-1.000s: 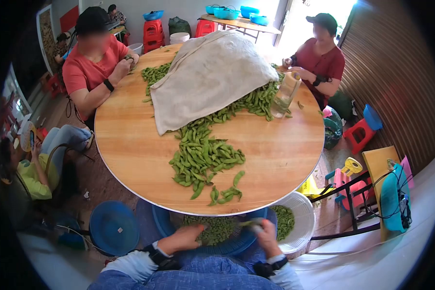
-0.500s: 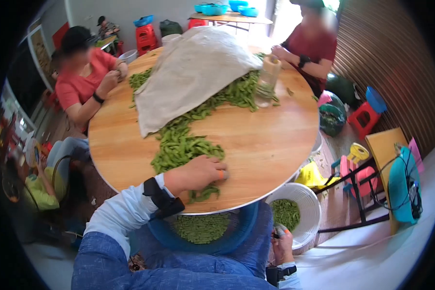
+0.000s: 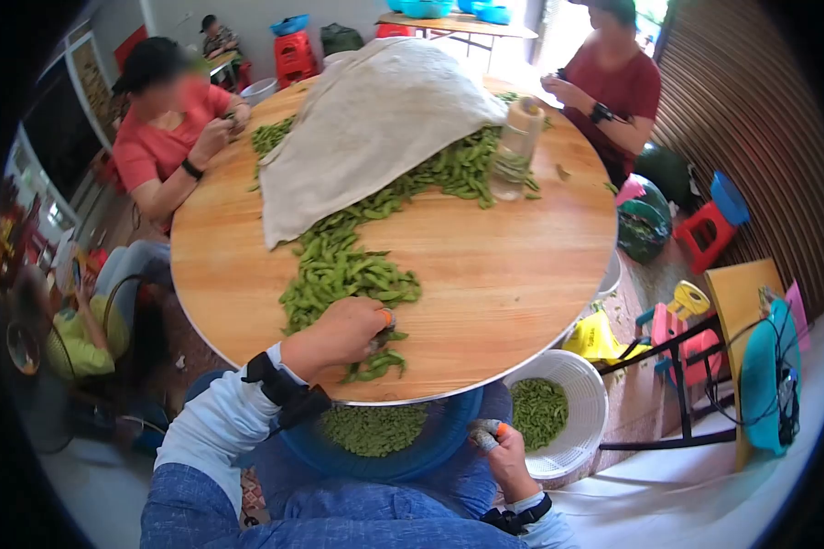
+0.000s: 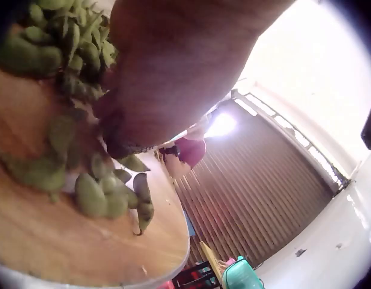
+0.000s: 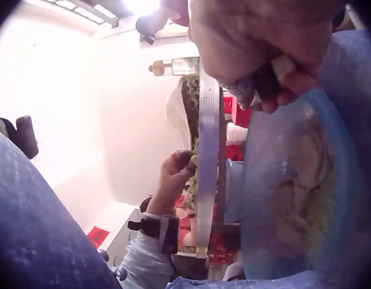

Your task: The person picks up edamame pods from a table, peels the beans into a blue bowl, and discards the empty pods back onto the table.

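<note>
My left hand (image 3: 339,331) grips green soybean pods at the near end of a loose pile (image 3: 334,274) on the round wooden table (image 3: 485,293). In the left wrist view, several pods (image 4: 92,195) lie at its fingertips. Over the blue basin's right side, my right hand (image 3: 506,457) hangs with loosely curled fingers; no pod shows in it. Grey wraps and orange bands cover some of its fingertips (image 3: 482,435). Shelled beans (image 3: 375,430) fill the bottom of the blue basin (image 3: 462,432), held between the knees under the table edge.
A pale cloth (image 3: 375,119) covers a larger heap of pods, with a clear bottle (image 3: 515,151) beside it. To the right of the knees stands a white basket (image 3: 588,448) holding pods or hulls. Two people in red (image 3: 160,137) work at the table's far sides.
My left hand came up from the basin to the pods and has since slid slightly left. My right hand went down beside the lap, then rose towards the basin.
</note>
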A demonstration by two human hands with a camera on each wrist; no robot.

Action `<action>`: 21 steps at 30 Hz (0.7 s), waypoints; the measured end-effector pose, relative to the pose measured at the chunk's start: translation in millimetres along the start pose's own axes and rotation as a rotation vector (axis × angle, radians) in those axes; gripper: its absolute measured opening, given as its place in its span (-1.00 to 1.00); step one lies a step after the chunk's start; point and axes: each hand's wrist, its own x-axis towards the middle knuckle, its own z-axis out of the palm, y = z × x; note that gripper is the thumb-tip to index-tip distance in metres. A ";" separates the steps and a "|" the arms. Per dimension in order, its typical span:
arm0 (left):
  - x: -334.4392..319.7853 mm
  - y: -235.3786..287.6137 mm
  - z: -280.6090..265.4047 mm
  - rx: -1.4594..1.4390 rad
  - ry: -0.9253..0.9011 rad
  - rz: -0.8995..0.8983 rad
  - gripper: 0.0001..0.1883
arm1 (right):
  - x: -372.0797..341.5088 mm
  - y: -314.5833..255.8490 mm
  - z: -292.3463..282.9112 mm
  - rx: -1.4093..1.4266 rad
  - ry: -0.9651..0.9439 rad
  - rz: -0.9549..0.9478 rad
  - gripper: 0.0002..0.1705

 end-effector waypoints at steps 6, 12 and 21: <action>-30.4 13.9 2.2 -0.651 0.111 -0.429 -0.89 | -5.0 -30.7 21.0 -0.010 -0.088 -0.134 -0.81; -70.0 55.7 14.3 -1.457 0.135 -0.343 -0.87 | -16.0 -63.4 67.4 0.079 -0.211 -0.226 -0.75; -113.9 77.6 28.5 -1.628 0.113 -0.468 -0.87 | -22.6 -75.3 104.0 0.222 -0.309 -0.113 -0.79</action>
